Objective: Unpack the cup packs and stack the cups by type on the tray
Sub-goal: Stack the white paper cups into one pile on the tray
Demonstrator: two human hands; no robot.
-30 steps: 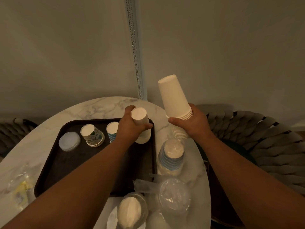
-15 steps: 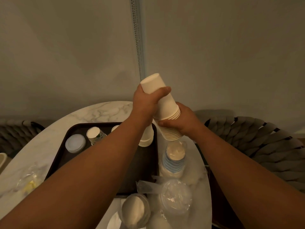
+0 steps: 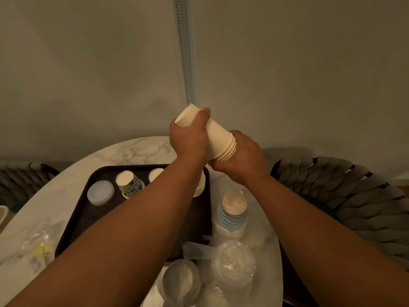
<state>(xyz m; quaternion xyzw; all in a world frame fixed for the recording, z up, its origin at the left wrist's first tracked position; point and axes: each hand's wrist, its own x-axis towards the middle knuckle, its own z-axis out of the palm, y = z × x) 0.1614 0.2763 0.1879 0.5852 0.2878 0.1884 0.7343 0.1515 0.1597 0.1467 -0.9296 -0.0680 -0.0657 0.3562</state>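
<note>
Both hands hold one white stack (image 3: 218,138) above the tray (image 3: 93,216): left hand (image 3: 188,138) wraps its top cup, right hand (image 3: 241,156) grips the rims, likely to steady a pull-off.

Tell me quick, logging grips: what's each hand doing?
Left hand: grips the top of the plain cup stack.
Right hand: holds the stack's rim end.

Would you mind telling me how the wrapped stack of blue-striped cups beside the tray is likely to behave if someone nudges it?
The blue-striped cup stack stands tall on the marble table, so it would probably tip rather than slide. Being nested paper cups, it is likely light. Its clear wrap looks loose, so a grip may slip.
</note>
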